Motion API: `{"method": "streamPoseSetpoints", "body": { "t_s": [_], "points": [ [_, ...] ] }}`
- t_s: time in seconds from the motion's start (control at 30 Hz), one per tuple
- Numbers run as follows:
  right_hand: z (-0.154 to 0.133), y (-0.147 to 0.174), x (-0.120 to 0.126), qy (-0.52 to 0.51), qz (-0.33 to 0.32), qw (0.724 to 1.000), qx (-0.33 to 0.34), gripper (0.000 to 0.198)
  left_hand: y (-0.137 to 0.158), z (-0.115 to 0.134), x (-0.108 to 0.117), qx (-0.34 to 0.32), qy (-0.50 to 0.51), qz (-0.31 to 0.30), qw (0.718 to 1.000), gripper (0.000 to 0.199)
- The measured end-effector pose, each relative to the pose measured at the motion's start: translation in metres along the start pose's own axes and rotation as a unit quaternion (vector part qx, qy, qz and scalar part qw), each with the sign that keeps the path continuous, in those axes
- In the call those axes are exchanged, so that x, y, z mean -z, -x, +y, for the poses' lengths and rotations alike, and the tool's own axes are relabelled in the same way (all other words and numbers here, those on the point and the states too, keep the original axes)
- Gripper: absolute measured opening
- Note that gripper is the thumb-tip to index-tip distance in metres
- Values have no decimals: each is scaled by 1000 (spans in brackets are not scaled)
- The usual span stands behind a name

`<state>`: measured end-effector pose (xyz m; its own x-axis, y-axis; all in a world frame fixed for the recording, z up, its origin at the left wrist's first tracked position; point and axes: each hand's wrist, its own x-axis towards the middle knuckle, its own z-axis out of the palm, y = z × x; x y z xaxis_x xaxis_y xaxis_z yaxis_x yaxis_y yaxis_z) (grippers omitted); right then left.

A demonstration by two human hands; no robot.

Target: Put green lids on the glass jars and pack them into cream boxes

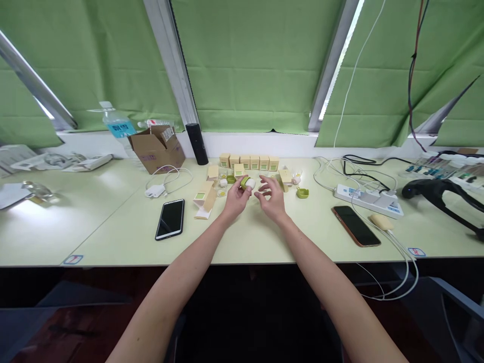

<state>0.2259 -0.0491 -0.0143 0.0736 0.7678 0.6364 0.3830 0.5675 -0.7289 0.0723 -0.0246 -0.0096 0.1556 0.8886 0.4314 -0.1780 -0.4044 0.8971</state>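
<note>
My left hand (236, 199) is closed around a small rounded case (247, 183), green on one side and white on the other. Just to its right, my right hand (271, 199) has its fingers spread and curved, with nothing in them. Past my right hand lie an opened small tan box (286, 177), a small white piece (296, 179) and an olive-green cover (302, 192). Left of my left hand are an opened tan box (205, 196), another green piece (230, 179) and a white piece (223, 183). Several closed tan boxes (254, 162) stand in a row behind.
A phone (170, 219) lies to the left, another phone (355, 225) to the right. Beyond it sit a power strip (368, 199) with cables and a black curved object (442, 196). A cardboard box (159, 151), a water bottle (117, 123) and a black cylinder (196, 143) stand at the back left.
</note>
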Motion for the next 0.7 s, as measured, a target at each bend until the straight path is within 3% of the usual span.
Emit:
{"method": "streamPoseSetpoints", "body": {
  "t_s": [0.13,0.3,0.7],
  "points": [
    [-1,3,5,154,-59,977,132,48,-2,6,-2,43,58,-19,997,53],
    [4,2,7,196,-58,960,192,44,-2,8,-4,92,82,-55,991,44],
    [7,1,7,205,-40,956,205,35,-2,7,-5,85,38,-48,994,39]
  ]
}}
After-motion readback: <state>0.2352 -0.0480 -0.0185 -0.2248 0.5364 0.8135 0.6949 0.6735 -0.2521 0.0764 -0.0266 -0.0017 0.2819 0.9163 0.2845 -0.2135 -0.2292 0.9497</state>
